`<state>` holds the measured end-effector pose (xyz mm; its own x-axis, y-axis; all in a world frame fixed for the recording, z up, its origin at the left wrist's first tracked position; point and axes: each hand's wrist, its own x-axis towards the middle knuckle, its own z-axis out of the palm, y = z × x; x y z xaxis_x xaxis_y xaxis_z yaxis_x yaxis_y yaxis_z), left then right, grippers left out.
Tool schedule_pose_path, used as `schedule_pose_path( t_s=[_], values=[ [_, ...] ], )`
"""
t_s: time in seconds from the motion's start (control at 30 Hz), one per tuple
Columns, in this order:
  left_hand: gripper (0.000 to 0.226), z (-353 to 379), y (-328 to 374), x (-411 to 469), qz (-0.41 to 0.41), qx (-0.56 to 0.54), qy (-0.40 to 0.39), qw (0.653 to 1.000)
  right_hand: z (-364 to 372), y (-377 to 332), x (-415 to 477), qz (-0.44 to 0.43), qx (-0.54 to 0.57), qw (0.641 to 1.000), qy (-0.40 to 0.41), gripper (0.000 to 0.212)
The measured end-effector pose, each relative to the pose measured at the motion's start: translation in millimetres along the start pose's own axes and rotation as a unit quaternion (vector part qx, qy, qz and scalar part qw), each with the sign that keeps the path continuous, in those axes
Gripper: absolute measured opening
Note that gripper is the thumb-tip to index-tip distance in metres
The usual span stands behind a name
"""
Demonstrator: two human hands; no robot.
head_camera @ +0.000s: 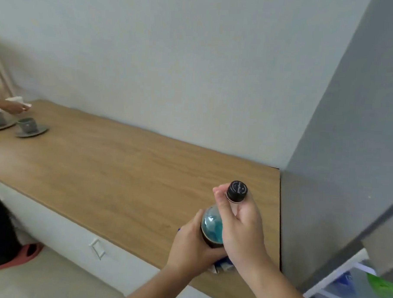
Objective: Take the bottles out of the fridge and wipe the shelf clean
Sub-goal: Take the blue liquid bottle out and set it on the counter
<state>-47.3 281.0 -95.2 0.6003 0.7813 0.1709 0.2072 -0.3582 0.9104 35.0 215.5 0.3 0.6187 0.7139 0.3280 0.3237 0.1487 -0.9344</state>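
A dark soda bottle [212, 226] with a black cap and a blue label stands over the right end of the wooden counter [127, 159]. My left hand [193, 245] wraps its body from the left. My right hand [241, 227] grips its neck and shoulder from the right, fingers just below the cap. Whether its base touches the counter is hidden by my hands. The grey fridge [335, 155] rises at the right, its door open at the lower right, showing a clear shelf [333, 287] with blue and green items.
Two grey cups on saucers [28, 128] sit at the counter's far left, where another person's hand [11, 107] holds something white. White drawers with a handle [96, 249] run under the counter. A pink slipper [22, 254] lies on the floor at left.
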Motion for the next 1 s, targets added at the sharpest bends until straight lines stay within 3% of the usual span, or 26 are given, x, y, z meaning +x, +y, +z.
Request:
schedule_pose_path(
  t_s=[0.3,0.63,0.7,0.8,0.87,0.93,1.0],
  values=[
    [0.057,-49.1,-86.0,150.5,-0.037,0.020,0.007,0.999,104.7,64.2,142.0,0.035,-0.027,0.999,-0.026,0.019],
    [0.070,-52.9,-134.6,209.3,-0.069,0.050,-0.006,0.996,143.7,119.3,205.8,0.043,-0.068,0.997,-0.023,0.016],
    [0.083,-49.6,-142.8,213.4,-0.092,0.058,-0.035,0.993,137.9,126.7,208.4,0.063,-0.109,0.991,-0.051,0.016],
    [0.119,-43.1,-148.8,200.0,-0.159,0.125,-0.047,0.978,116.2,136.9,194.1,0.095,-0.206,0.969,-0.101,0.050],
    [0.114,-40.2,-148.9,175.5,-0.141,0.160,-0.024,0.977,96.5,142.7,165.7,0.086,-0.230,0.965,-0.088,0.063],
    [0.097,-33.3,-144.8,141.1,-0.091,0.155,-0.021,0.983,71.6,141.8,125.3,0.072,-0.219,0.970,-0.074,0.062],
    [0.101,-27.6,-135.6,106.1,-0.057,0.157,-0.043,0.985,47.9,140.4,77.8,0.058,-0.206,0.976,-0.045,0.059]
  ],
)
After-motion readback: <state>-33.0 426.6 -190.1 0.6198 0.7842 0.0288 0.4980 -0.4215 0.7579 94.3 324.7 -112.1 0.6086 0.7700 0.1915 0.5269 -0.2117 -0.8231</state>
